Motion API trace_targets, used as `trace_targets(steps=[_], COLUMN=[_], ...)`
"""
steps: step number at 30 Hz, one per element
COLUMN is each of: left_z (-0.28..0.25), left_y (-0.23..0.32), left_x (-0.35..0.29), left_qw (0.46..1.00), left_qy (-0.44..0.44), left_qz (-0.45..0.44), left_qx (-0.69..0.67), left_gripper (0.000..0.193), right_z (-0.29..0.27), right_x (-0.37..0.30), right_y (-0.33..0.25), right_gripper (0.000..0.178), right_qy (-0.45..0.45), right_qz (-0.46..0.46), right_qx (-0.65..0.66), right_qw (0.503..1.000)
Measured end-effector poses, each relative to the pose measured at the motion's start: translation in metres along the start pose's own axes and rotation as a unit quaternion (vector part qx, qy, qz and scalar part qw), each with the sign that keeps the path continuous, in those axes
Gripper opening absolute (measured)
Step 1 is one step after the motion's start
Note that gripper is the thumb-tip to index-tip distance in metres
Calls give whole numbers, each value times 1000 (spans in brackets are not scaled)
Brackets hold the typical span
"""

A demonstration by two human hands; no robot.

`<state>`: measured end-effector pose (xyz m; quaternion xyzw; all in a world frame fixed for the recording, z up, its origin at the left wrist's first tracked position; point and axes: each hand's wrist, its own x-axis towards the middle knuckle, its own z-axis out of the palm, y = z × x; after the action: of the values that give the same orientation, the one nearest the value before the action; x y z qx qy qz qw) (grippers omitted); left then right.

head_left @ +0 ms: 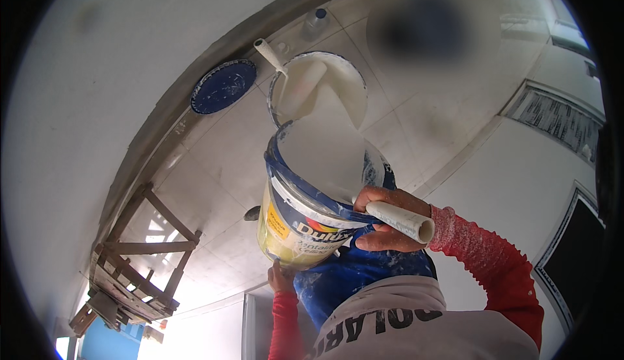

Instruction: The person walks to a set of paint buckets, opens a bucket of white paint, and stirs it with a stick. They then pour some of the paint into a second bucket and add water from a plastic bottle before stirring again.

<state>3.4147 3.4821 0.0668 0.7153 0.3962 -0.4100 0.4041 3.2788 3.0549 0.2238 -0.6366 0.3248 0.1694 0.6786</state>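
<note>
My right hand grips the near rim of a tilted paint bucket, with a white plastic pipe lying across under its fingers. Low on the same bucket's side, my left hand is wrapped round the bottom edge, its fingers partly hidden. From the tilted bucket, white paint runs over the far lip in a broad stream. It falls into a second bucket standing on the floor. A paint roller's white handle leans out over that bucket's left rim.
A blue paint-smeared lid lies by the wall on the left. Beyond the buckets stands a clear bottle with a dark cap. A wooden trestle is at lower left. A blurred smear covers part of the upper right.
</note>
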Motion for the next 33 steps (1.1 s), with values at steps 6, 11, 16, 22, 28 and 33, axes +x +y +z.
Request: trace_targets(steps=[6,11,16,22,28,33], left_z=[3,0,-4,5,4,10], left_y=[6,7,7,15,20,26], left_x=[-5,-6,-10,-22,-25,-35], left_qw=[1000,1000,999,1000,1000,1000], left_qy=[3,-8,-14,-5,-20,-7], left_qz=[0,10,15,5,12,13], left_qx=[0,15,27,16,10,7], left_gripper=[28,28,28,27,26,24], right_z=[-8,-10,-14,-19,-24,-28], right_x=[3,6,7,8,8,10], right_y=[-3,5,6,8,9,9], right_gripper=[52,51,46,45,51,46], right_qy=[-8,7,2,17,32,48], right_qz=[23,3,33,16,12,17], right_qx=[45,50,94,72,78,112], right_qw=[999,999,995,997,996,992])
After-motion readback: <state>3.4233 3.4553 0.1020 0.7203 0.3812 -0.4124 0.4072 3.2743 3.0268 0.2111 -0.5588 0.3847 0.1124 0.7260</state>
